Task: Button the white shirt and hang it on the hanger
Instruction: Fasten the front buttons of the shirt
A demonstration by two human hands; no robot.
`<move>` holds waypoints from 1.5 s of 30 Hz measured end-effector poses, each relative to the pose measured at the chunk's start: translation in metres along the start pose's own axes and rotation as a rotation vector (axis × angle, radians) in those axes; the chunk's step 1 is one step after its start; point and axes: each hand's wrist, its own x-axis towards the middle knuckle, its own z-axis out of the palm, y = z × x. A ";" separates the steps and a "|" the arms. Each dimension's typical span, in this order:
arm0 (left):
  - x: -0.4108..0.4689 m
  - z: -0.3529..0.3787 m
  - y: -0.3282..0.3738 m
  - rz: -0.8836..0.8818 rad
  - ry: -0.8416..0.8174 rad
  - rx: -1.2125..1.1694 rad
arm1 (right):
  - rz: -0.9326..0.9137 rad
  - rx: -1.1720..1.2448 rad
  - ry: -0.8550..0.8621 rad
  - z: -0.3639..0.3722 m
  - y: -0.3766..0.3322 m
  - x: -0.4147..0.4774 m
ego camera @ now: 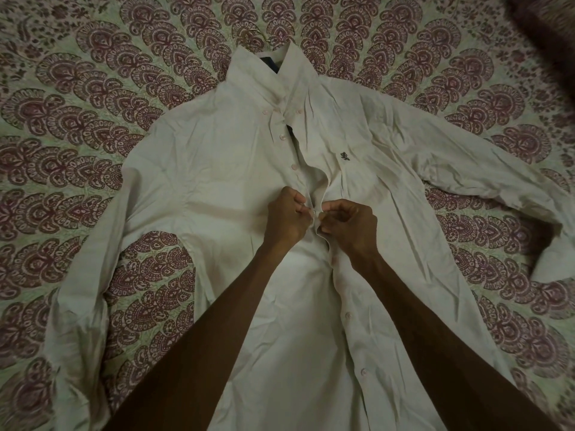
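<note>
The white shirt point(217, 169) lies face up on the bed with its sleeves spread and collar at the far end. A small dark emblem marks its chest. My left hand point(287, 217) and my right hand point(350, 225) meet at the middle of the front placket, each pinching a fabric edge around a button. Below my hands the front looks closed; above them it gapes and loose buttons show. A thin hanger hook point(253, 37) peeks out beyond the collar; the rest of the hanger is hidden inside the shirt.
A bedspread point(93, 104) with a dark red paisley pattern covers the whole surface under the shirt. A dark blurred cushion or fabric point(547, 23) sits at the top right corner.
</note>
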 end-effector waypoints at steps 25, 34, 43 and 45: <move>-0.002 -0.015 0.015 -0.200 -0.131 -0.202 | -0.229 -0.218 0.114 0.013 0.009 0.003; 0.012 -0.007 0.015 -0.162 -0.033 0.119 | -0.388 -0.411 0.106 0.017 0.015 -0.004; 0.016 -0.021 0.033 -0.201 -0.230 0.133 | -0.470 -0.437 0.105 0.016 0.026 -0.002; 0.015 -0.023 0.037 -0.190 -0.246 0.110 | -0.463 -0.420 0.099 0.016 0.027 -0.001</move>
